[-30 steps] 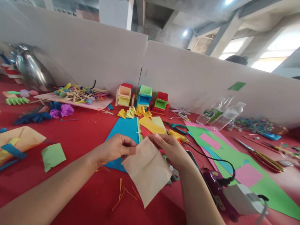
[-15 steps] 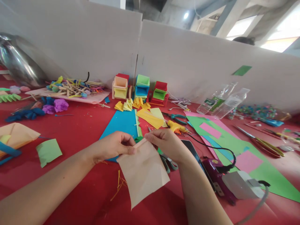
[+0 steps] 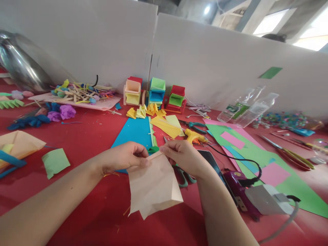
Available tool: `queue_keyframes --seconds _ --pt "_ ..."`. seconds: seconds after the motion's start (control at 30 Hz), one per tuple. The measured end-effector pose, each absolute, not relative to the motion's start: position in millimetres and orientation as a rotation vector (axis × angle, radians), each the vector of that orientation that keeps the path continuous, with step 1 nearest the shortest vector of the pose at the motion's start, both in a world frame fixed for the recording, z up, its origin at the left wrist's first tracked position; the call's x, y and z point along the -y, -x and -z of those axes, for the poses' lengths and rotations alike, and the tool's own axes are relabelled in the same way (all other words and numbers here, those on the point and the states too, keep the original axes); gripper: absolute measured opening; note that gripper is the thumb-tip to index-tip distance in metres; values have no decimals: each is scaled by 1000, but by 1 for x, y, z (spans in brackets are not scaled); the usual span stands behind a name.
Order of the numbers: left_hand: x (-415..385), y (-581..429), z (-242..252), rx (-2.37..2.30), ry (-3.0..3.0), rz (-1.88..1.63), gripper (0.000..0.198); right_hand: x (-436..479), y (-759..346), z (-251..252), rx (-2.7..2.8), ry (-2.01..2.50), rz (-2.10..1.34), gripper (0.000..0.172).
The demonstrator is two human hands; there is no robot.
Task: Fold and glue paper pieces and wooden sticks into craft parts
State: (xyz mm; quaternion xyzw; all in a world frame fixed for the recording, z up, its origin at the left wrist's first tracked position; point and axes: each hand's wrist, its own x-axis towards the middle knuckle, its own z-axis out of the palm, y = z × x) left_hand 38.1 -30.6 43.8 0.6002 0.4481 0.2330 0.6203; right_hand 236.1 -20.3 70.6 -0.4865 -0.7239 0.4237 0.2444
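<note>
A creased sheet of beige paper (image 3: 153, 186) hangs above the red table (image 3: 92, 140), held by its top edge. My left hand (image 3: 123, 158) pinches the top left corner. My right hand (image 3: 182, 156) pinches the top right corner. The sheet's lower edge is folded or crumpled unevenly. Under my hands lie a blue paper sheet (image 3: 134, 133) and green-handled scissors (image 3: 183, 177), partly hidden.
Small coloured paper boxes (image 3: 156, 94) stand against the white partition. A yellow glue gun (image 3: 194, 137), a phone (image 3: 214, 162), a purple and white device with a cable (image 3: 256, 200), two plastic bottles (image 3: 246, 108), green and pink sheets (image 3: 246, 150) lie right. Paper flowers (image 3: 61, 112) and sticks lie left.
The paper has turned more upright and its bottom edge now looks folded up. Both hands kept their pinch on the top edge; the view shifted slightly down.
</note>
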Motion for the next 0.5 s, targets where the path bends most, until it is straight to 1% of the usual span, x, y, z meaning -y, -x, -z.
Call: queue_keyframes --seconds 0.23,0.5 --pt "29 -37 -41 -989 -1370 -548 26 17 -239 -66 1985 1292 -1155 31" --pt "26 -34 -41 -1053 -1469 -526 22 18 -239 -67 1920 1287 -1251 30"
